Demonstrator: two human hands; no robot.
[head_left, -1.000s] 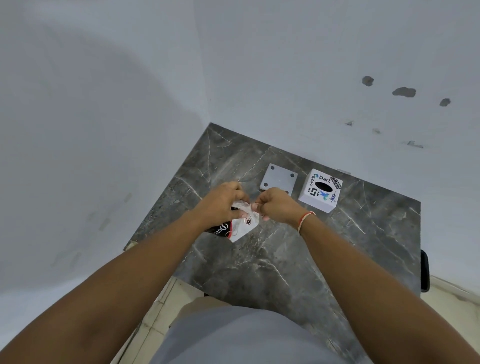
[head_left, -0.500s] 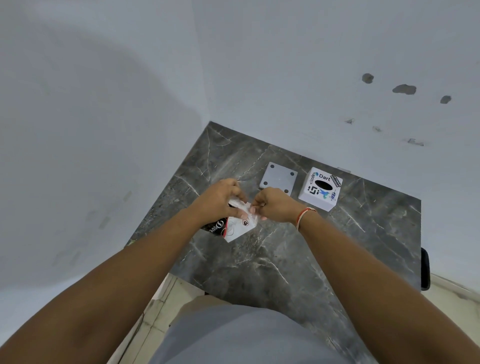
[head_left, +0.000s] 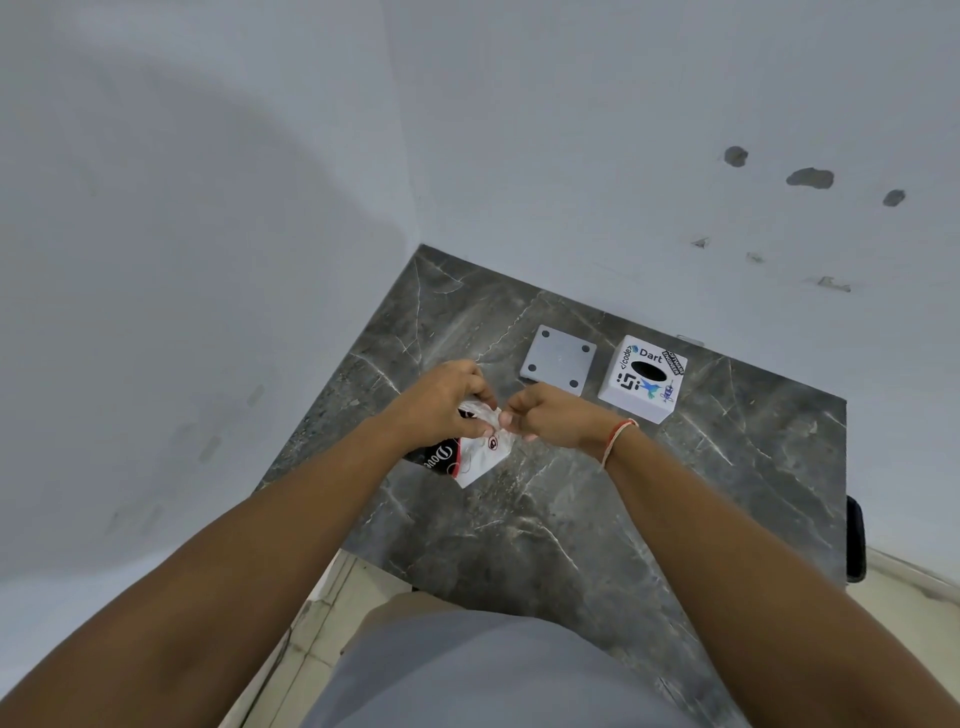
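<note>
A small white and black packet (head_left: 475, 453) with red trim and printed lettering is held just above the dark marble table (head_left: 571, 519). My left hand (head_left: 441, 402) pinches its top edge from the left. My right hand (head_left: 545, 415), with a red thread round the wrist, pinches the same edge from the right. The fingertips of both hands meet at the packet's crumpled top. The packet's upper part is hidden under my fingers.
A white cube box (head_left: 642, 378) with stickers and a dark oval hole on top stands at the back of the table. A grey square plate (head_left: 559, 359) with corner holes lies left of it. Walls close the corner behind and to the left.
Both hands keep their pinch on the packet's top; the packet has crumpled a little more at the top. The hands have shifted only slightly.
</note>
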